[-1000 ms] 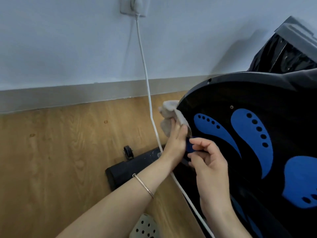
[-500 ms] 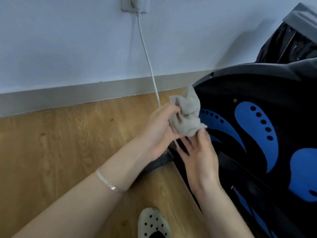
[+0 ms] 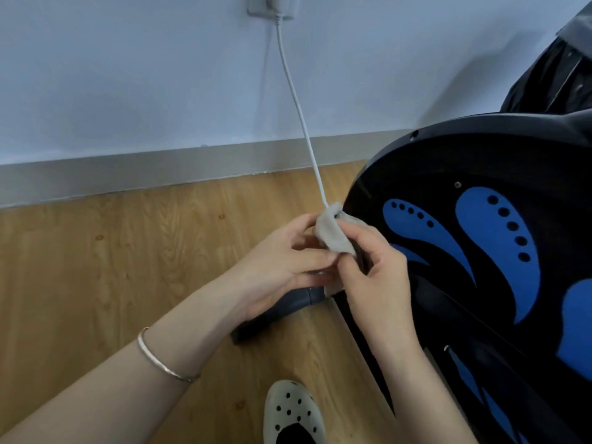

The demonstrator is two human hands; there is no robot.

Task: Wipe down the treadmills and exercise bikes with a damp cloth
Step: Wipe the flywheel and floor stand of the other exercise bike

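I have the cloth (image 3: 333, 235) bunched between both hands at the centre of the frame, right at the left edge of the exercise bike (image 3: 448, 168). My left hand (image 3: 285, 264) has its fingers curled about the cloth's left side and lower part. My right hand (image 3: 374, 277) pinches the upper fold between thumb and forefinger. Both are closed on the cloth, and neither lies flat on the bike. Whether the cloth brushes the black rim or hangs just clear of it, I cannot tell.

As I judge it, I am refolding the cloth to find a fresh face before the next stroke. To do that well I should make a flat pad rather than a lump, so my palm can press it evenly against the curved panel with the blue teardrop shapes (image 3: 493, 238). Long overlapping passes from the upper rim downward would suit, with extra care around the screw heads.

The white cable (image 3: 298, 104) runs from the wall plug (image 3: 272, 8) at the top of the frame down to just behind the cloth. I need to mind it: a tug could pull the plug, and a damp cloth has no business near it. The foot bar (image 3: 272, 315) lies on the wooden floor (image 3: 112, 257) below my hands. It probably wants a wipe too, though I cannot tell its state from here.
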